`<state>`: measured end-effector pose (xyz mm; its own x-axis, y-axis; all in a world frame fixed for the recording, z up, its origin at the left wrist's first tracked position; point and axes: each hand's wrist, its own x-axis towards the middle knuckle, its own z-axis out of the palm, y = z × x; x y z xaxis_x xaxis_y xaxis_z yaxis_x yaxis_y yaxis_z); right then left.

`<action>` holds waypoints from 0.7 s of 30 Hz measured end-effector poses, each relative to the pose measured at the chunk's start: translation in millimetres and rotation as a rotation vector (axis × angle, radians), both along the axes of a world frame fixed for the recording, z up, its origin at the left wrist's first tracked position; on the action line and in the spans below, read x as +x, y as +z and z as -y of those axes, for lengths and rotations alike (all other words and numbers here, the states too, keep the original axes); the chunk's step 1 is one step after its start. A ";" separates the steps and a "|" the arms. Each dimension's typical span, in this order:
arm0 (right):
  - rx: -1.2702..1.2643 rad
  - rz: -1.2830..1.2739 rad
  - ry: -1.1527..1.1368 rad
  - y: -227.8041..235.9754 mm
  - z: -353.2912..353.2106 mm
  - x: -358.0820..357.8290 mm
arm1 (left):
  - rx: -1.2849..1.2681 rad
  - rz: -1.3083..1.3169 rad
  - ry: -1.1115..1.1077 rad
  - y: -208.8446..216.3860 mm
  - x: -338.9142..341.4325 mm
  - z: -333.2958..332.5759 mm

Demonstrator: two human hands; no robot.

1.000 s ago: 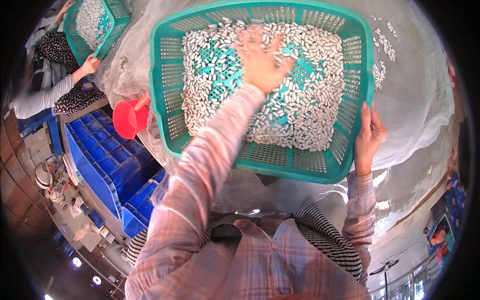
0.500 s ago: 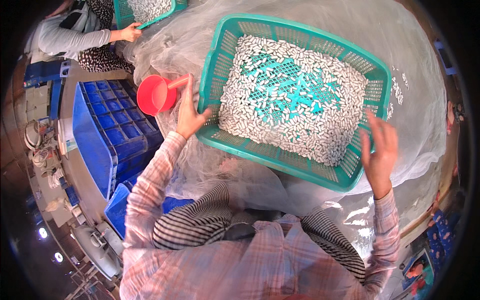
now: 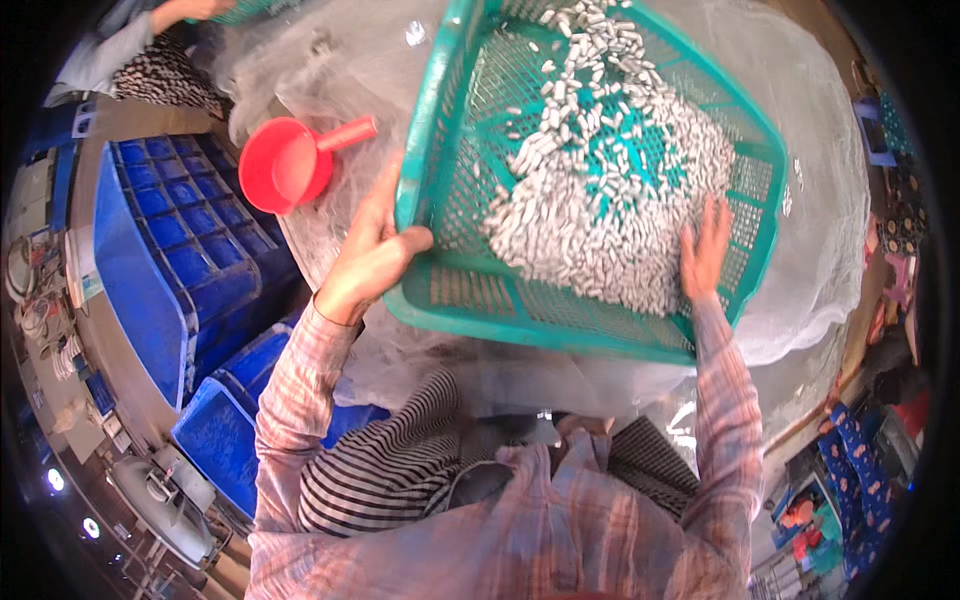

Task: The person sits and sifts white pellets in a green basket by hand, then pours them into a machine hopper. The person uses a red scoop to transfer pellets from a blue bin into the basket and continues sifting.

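Holding the green mesh basket (image 3: pixel 530 332) at one o'clock, with left hand (image 3: pixel 368 258) clamped on its rim at eight o'clock, likely to keep it steady. Touching white capsule-shaped bits (image 3: pixel 590 240) at four o'clock with right hand (image 3: pixel 705 255), fingers slightly apart, maybe to stop sliding.

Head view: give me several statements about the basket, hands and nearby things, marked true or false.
The left hand holds the green basket at its left side. True.
The right hand is outside the basket. False: the right hand reaches over the near rim into it.
The red scoop lies left of the basket. True.
White pieces cover the basket floor evenly. False: the white pieces bunch up, leaving some mesh bare.
The blue tray is right of the basket. False: the blue tray is left of it.
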<state>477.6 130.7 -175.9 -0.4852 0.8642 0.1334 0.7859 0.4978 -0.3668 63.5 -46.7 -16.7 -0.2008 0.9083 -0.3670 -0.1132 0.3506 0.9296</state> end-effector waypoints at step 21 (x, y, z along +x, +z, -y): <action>0.068 -0.262 0.020 3.1 7.0 -35.5 | -0.075 -0.338 -0.019 18.3 4.9 52.8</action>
